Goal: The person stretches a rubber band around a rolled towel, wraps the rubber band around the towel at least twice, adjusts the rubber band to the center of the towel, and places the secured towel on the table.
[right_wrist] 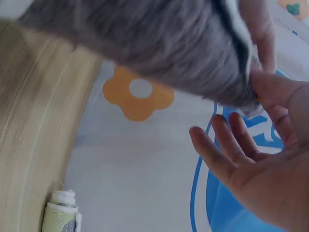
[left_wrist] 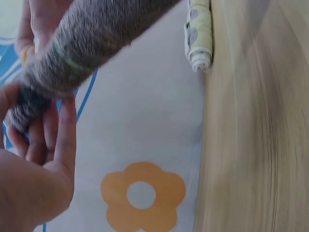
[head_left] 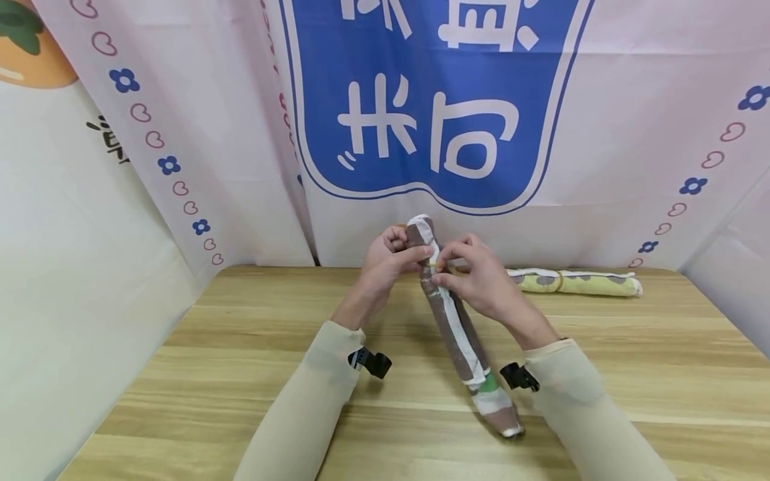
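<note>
A rolled brown-grey towel (head_left: 448, 321) with a white edge strip along it slants over the table, its upper end raised between both hands. My left hand (head_left: 385, 260) grips the roll near that end, thumb across the white strip and fingers behind. A thin yellowish rubber band (head_left: 432, 264) sits at the roll beside the left thumb. My right hand (head_left: 484, 277) pinches at this band with thumb and index finger. In the right wrist view, the other fingers of the right hand (right_wrist: 251, 159) spread away from the towel roll (right_wrist: 149, 43).
A second rolled towel (head_left: 592, 284), yellow-green with grey spots, lies along the table's back edge at right, a rubber band (head_left: 559, 281) round its middle. The wooden table (head_left: 240, 374) meets a printed cloth backdrop (head_left: 373, 227) behind.
</note>
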Demonstrator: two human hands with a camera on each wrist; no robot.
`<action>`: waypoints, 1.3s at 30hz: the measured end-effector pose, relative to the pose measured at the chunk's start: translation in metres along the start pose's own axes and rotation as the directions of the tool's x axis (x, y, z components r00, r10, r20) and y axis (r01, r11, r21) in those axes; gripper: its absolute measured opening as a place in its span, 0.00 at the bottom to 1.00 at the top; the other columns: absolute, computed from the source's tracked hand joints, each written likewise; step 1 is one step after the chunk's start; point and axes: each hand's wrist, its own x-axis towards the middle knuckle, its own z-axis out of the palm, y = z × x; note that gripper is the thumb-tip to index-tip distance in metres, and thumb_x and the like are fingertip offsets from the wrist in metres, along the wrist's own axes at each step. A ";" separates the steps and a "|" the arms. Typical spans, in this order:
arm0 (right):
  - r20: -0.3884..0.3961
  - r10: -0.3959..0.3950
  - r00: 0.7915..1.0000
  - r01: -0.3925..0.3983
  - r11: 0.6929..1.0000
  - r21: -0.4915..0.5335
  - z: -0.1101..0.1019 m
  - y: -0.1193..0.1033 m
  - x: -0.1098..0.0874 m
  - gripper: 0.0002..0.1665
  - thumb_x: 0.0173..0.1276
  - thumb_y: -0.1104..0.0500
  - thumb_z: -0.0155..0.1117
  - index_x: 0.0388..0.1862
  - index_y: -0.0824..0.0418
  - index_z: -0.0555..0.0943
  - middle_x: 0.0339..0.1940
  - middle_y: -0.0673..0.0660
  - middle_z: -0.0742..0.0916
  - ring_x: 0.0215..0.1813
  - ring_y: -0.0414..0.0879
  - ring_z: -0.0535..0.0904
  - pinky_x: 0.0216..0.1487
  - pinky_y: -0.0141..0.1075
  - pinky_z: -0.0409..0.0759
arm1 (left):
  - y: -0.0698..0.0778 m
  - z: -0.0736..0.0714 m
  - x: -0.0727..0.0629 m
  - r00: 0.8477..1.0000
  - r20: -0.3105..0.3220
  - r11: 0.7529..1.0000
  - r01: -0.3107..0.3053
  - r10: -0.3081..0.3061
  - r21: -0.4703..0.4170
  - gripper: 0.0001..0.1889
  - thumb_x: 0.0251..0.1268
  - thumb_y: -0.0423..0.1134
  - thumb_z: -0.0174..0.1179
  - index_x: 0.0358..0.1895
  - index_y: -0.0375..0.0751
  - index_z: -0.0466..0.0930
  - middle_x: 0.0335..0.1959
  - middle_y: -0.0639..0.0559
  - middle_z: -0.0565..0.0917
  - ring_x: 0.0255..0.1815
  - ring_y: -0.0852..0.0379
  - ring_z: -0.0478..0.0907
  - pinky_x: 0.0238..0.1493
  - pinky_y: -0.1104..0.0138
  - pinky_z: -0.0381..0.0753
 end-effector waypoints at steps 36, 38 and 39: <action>-0.014 -0.019 1.000 0.021 0.992 0.123 0.015 -0.002 -0.001 0.12 0.70 0.79 0.64 0.42 0.65 0.78 0.45 0.64 0.82 0.52 0.59 0.85 0.49 0.51 0.88 | 0.003 0.004 -0.002 0.996 -0.084 0.995 0.019 -0.011 0.094 0.16 0.64 0.38 0.76 0.35 0.45 0.73 0.27 0.56 0.79 0.31 0.61 0.78 0.30 0.69 0.81; -0.049 -0.082 0.995 0.085 0.995 0.055 0.019 0.000 -0.001 0.13 0.69 0.81 0.64 0.40 0.64 0.80 0.44 0.62 0.83 0.53 0.59 0.85 0.51 0.52 0.87 | 0.005 0.004 -0.002 0.995 -0.097 0.993 0.025 -0.014 0.115 0.16 0.63 0.38 0.76 0.35 0.45 0.73 0.28 0.55 0.79 0.30 0.60 0.78 0.30 0.67 0.81; -0.059 -0.090 0.994 0.092 0.995 0.034 0.020 0.000 -0.002 0.13 0.68 0.81 0.64 0.40 0.65 0.81 0.44 0.62 0.84 0.53 0.60 0.85 0.51 0.53 0.88 | 0.005 0.004 -0.002 0.994 -0.106 0.992 0.026 -0.012 0.127 0.17 0.63 0.38 0.77 0.35 0.45 0.73 0.29 0.55 0.81 0.30 0.60 0.78 0.31 0.66 0.81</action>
